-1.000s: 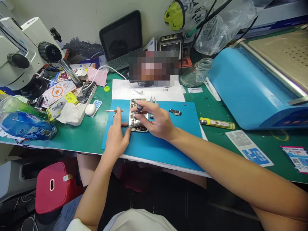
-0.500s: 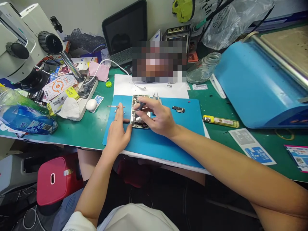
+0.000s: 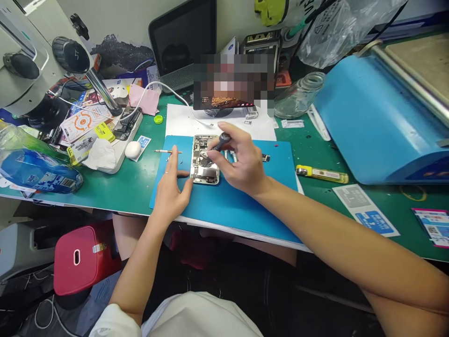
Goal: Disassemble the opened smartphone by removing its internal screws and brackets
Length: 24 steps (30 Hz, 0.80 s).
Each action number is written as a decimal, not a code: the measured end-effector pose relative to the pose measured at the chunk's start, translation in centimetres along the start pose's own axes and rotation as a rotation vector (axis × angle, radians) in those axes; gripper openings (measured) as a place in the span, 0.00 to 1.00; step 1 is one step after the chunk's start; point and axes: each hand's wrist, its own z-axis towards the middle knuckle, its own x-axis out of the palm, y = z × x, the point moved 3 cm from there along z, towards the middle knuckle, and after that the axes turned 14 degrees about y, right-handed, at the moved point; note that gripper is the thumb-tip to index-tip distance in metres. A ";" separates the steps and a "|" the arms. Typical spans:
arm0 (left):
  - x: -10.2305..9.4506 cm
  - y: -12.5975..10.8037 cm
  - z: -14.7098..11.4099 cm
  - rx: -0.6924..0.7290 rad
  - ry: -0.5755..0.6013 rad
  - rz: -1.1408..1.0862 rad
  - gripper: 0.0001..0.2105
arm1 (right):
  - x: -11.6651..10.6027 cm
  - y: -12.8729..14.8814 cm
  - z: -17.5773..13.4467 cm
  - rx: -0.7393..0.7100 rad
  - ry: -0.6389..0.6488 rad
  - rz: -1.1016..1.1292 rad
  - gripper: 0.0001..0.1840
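Observation:
An opened smartphone (image 3: 206, 174), its inner boards and parts exposed, lies on a blue mat (image 3: 224, 213). My left hand (image 3: 172, 192) rests flat at its left side, fingers stretched out, thumb at the phone's lower left edge. Between the thumb and fingers of my right hand (image 3: 242, 161) is a dark small screwdriver (image 3: 222, 141), tilted above the phone's right side; its tip is hard to make out. Tweezers (image 3: 231, 156) lie partly hidden behind that hand. A thin metal-tipped tool (image 3: 162, 151) lies by my left fingertips, with tiny parts close by.
A small black phone part (image 3: 266, 158) sits right of my right hand. Further right are a yellow cutter knife (image 3: 322, 174), a glass jar (image 3: 300, 96) and a large blue machine (image 3: 372, 121). A microscope (image 3: 70, 56), a white earbud case (image 3: 133, 150) and a blue bag (image 3: 38, 168) stand left.
My right hand has lifted the screwdriver up and to the right, away from the phone's middle, uncovering more of its inside. My left hand stays in place.

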 end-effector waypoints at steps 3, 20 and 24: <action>-0.1 0.0 -0.1 -0.001 0.002 -0.012 0.42 | -2.5 0.4 0.7 0.050 0.030 -0.109 0.23; -0.3 0.4 0.4 -0.049 -0.002 -0.066 0.42 | -7.8 -6.4 -3.9 0.147 0.441 -0.447 0.15; -0.4 0.3 0.5 -0.032 -0.003 -0.060 0.42 | -7.6 -6.3 -3.9 0.134 0.508 -0.390 0.16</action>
